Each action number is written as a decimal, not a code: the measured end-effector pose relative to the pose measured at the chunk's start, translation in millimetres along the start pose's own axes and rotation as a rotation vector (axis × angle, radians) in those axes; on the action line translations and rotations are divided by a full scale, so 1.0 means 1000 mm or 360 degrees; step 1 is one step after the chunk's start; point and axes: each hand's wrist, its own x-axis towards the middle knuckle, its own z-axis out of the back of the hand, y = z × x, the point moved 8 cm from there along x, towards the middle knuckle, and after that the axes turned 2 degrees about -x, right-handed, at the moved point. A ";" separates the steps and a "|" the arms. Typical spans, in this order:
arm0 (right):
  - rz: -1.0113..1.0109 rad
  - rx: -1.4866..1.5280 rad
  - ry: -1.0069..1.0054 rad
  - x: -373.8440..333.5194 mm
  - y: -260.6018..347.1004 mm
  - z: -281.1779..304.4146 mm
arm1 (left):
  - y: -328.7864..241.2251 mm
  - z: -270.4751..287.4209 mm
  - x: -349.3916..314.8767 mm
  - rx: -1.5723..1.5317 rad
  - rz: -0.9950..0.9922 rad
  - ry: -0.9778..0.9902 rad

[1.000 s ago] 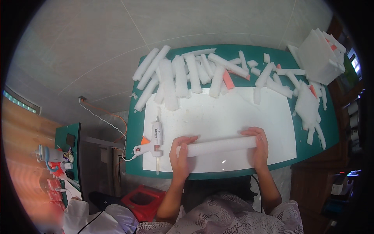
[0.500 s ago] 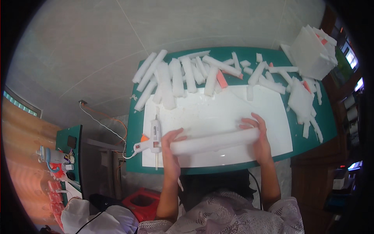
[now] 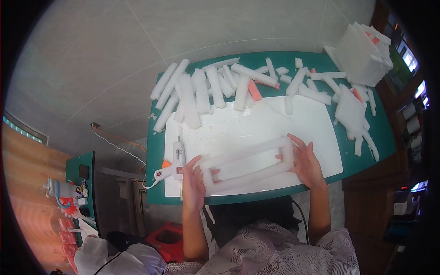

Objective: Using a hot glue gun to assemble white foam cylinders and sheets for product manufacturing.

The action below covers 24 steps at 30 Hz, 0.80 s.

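Note:
Both my hands hold a long rectangular white foam frame [image 3: 250,178], tilted so its open middle shows, over the near part of a glossy white sheet [image 3: 316,146]. My left hand [image 3: 194,185] grips its left end, with fingertips showing inside the opening. At the opposite end my right hand [image 3: 308,166] has its fingers round the short side, thumb and forefinger partly raised. Just left of my left hand, a white hot glue gun [image 3: 178,153] with an orange trigger lies on the sheet, its nozzle pointing away from me.
Several white foam strips [image 3: 200,91] lie along the far side of the green table [image 3: 156,183], with a few pink foam pieces [image 3: 254,90] among them. A white foam box [image 3: 362,57] stands at the far right. A red stool [image 3: 167,238] is below at left.
The foam piece has been turned from edge-on to face me, so its rectangular opening now shows. My right hand has spread its fingers more, and the view has shifted slightly.

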 end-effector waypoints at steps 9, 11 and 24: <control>0.0014 0.0152 -0.0010 -0.004 -0.014 0.026 | 0.007 -0.016 0.000 0.0255 -0.0022 0.0170; 0.0024 0.0005 0.0017 -0.004 -0.009 0.023 | 0.013 -0.011 -0.009 0.0320 -0.0016 0.0211; -0.0073 -0.0133 0.0126 -0.034 0.006 0.007 | 0.007 -0.015 -0.026 0.0489 -0.0292 0.0432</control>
